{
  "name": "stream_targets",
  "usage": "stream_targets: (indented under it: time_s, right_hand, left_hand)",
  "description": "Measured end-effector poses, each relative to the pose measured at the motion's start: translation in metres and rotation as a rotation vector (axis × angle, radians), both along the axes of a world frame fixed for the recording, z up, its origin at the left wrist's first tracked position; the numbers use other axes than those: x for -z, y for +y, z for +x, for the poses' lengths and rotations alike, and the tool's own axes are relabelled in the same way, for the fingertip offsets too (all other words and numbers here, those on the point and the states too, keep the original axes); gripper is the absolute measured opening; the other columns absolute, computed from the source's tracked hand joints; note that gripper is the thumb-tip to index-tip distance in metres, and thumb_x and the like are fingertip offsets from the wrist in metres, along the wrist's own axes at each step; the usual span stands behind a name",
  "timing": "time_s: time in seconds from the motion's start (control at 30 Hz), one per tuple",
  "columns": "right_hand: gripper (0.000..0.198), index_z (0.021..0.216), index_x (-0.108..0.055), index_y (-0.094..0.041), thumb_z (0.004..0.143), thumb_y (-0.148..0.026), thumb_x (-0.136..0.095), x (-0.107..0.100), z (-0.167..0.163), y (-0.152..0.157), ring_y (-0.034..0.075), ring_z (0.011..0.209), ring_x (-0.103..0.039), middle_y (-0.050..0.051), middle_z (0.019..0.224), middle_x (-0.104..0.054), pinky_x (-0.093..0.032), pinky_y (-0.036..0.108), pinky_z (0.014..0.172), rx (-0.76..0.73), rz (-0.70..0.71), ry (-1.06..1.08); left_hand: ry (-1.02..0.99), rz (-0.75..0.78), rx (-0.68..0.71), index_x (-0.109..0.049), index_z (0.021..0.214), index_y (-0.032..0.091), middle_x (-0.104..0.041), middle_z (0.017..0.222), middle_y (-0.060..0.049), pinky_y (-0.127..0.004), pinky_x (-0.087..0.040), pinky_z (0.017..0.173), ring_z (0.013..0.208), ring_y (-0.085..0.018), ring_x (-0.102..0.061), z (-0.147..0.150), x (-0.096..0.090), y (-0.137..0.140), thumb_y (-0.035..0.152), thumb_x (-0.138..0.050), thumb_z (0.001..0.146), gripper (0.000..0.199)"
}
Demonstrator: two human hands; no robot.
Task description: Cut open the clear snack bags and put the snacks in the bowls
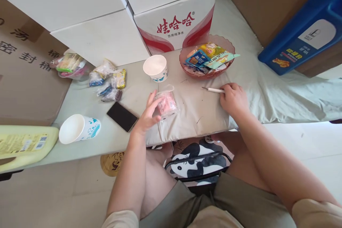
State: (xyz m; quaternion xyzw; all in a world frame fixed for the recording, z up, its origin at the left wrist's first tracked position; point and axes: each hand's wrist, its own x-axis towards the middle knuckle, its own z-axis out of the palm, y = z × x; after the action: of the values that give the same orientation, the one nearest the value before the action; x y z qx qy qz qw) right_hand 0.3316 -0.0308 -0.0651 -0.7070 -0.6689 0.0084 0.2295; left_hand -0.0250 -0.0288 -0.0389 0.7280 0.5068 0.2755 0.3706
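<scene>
On the covered surface in front of me lies a pink packet (pixel 167 104) in clear plastic wrapping. My left hand (pixel 149 113) is at its left side with fingers spread, the fingertips over or against the wrapper; firm contact is hard to make out. A slim white craft knife (pixel 216 90) with a thin dark tip points left from my right hand (pixel 235 100), whose fingers are closed around its rear end. Behind the packet stands a white paper cup (pixel 157 74) with a blue pattern. Beyond the knife, a pink ribbed bowl (pixel 188 70) holds several snack packets (pixel 210 57).
At left lie several small wrapped packets (pixel 108 82), a black phone (pixel 122 117) and a tipped paper cup (pixel 80 128). A yellow jug (pixel 29 146) lies by the left edge. White boxes (pixel 176 25) line the back; a blue bottle (pixel 301 28) leans at right.
</scene>
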Motion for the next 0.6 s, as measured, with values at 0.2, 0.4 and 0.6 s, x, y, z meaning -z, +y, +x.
stream_targets:
  time_s: [0.2, 0.4, 0.6]
  right_hand:
    - [0.027, 0.105, -0.067, -0.018, 0.091, -0.024, -0.045, -0.015, -0.022, -0.003, 0.032, 0.092, -0.063, 0.016, 0.103, -0.067, -0.052, 0.046, 0.079, -0.098, 0.003, 0.103]
    - [0.022, 0.103, -0.065, -0.021, 0.091, -0.028, -0.048, -0.035, -0.074, -0.013, 0.026, 0.083, -0.066, 0.01, 0.095, -0.07, -0.051, 0.038, 0.073, -0.309, -0.069, 0.404]
    - [0.021, 0.082, -0.061, -0.021, 0.091, -0.031, -0.045, -0.044, -0.118, -0.019, 0.015, 0.054, -0.057, -0.001, 0.062, -0.062, -0.042, 0.028, 0.056, -0.402, -0.455, 0.686]
  left_hand:
    - [0.133, 0.147, -0.055, -0.066, 0.119, 0.022, -0.046, 0.152, -0.015, -0.05, -0.032, 0.12, 0.146, -0.033, -0.038, 0.021, -0.005, -0.011, 0.047, -0.081, 0.069, 0.058]
    - [0.027, 0.121, -0.379, -0.061, 0.083, 0.022, -0.067, 0.091, -0.004, -0.038, -0.051, 0.091, 0.09, -0.021, -0.065, 0.038, 0.001, 0.005, 0.03, -0.063, 0.082, 0.009]
    - [0.144, 0.135, -0.499, -0.061, 0.092, 0.022, -0.058, 0.114, -0.01, -0.044, -0.042, 0.105, 0.116, -0.029, -0.055, 0.044, -0.004, 0.015, 0.021, -0.073, 0.069, 0.026]
